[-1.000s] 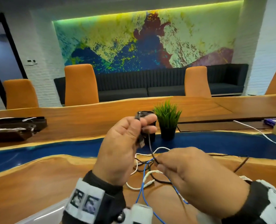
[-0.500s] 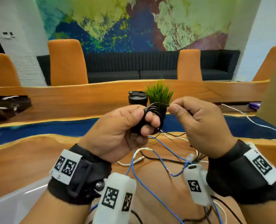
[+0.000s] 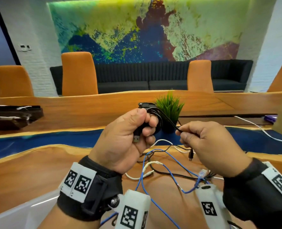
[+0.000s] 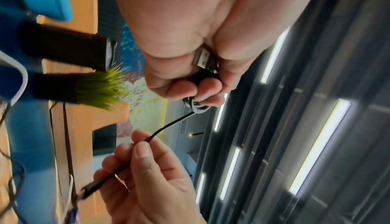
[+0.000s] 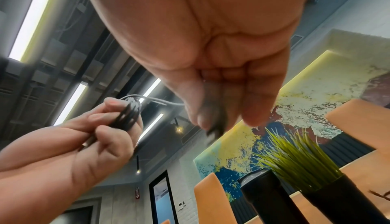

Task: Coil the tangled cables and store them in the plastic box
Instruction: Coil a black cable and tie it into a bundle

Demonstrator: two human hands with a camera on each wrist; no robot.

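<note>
Head view: both hands' fingers [image 3: 149,120] gripping black cable [image 3: 169,120], above table edge [image 3: 38,147].

No legible text, only coded wrist markers [image 3: 78,182]

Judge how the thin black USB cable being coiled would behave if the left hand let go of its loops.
The thin black USB cable looks floppy: its free end droops below the right hand. The loops would probably spring open, since only the left hand pinches them together. It seems light, held easily by fingertips.
</note>
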